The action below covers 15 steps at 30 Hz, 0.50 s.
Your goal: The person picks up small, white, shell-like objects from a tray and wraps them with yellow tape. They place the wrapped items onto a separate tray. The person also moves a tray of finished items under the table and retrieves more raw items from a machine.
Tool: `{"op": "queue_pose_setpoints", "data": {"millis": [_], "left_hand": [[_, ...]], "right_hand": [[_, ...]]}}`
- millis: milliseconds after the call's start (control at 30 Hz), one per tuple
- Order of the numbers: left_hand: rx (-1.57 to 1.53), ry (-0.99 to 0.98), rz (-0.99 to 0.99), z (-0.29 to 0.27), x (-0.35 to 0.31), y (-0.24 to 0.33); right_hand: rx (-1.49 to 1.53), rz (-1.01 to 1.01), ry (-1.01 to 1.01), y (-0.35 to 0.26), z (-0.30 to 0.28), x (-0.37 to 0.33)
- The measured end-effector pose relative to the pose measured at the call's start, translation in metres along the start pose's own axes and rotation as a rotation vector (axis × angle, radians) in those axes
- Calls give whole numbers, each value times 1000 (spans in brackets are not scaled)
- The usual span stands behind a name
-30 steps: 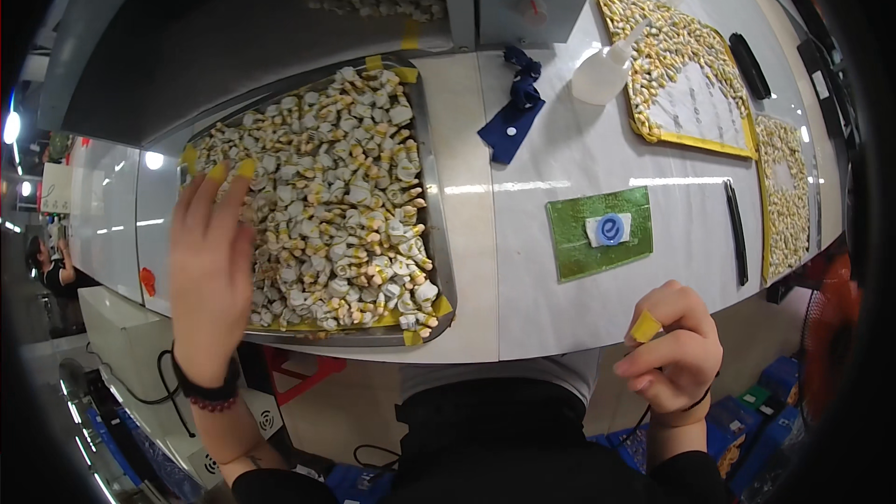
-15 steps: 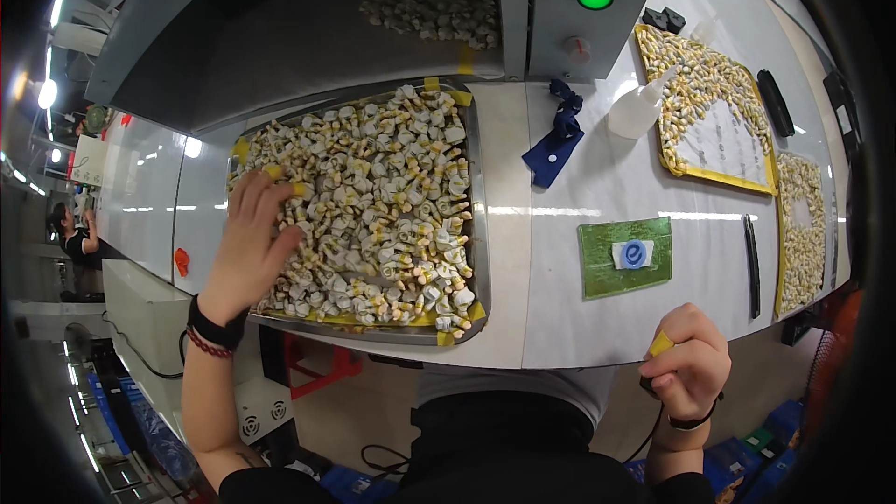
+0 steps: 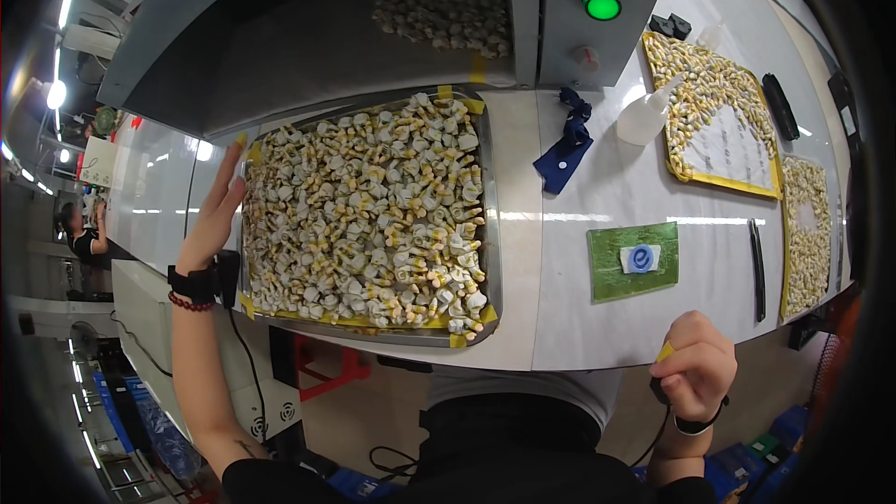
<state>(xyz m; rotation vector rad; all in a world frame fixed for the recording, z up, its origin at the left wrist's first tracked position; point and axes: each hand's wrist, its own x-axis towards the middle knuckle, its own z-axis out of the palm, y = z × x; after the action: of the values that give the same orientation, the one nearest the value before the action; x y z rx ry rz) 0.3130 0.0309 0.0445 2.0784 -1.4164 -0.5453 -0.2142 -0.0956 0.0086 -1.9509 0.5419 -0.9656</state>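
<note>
A metal tray [image 3: 495, 252] with yellow tape on its edges is filled with small whitish pieces with yellow ends [image 3: 364, 215], heaped closely; I cannot tell what they are. Along the tray's left rim, my left hand [image 3: 213, 224] is stretched out flat, holding nothing, with a yellow cover on a fingertip. My right hand [image 3: 698, 369] is closed in front of the table's near edge, a yellow cover on one finger. Whether anything lies inside its fingers is hidden. Close under it shows a dark piece [image 3: 661, 390] with a cable.
Behind the tray stands a grey machine [image 3: 597, 47] with a lit green button and a dark opening. Right of the tray lie a green pad [image 3: 635, 266], a blue strap [image 3: 563, 154], a white squeeze bottle [image 3: 641, 119], a black stick [image 3: 757, 271] and a yellow-edged tray [image 3: 737, 184] of small pieces.
My left hand has moved off the pieces to the tray's left rim, its fingers straightening. My right hand stays closed in nearly the same place. The view has shifted slightly.
</note>
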Motion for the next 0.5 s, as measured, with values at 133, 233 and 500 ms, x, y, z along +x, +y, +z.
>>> {"op": "queue_pose_setpoints", "data": {"millis": [133,233,500], "left_hand": [[517,-101,49,15,24,16],[642,-221,13,36,21,31],[655,-210,42,55,10,51]], "right_hand": [[-8,-21,-4,-1,1,4],[-23,-32,-8,-3,1,5],[-61,20,39,-1,-7,-5]]}}
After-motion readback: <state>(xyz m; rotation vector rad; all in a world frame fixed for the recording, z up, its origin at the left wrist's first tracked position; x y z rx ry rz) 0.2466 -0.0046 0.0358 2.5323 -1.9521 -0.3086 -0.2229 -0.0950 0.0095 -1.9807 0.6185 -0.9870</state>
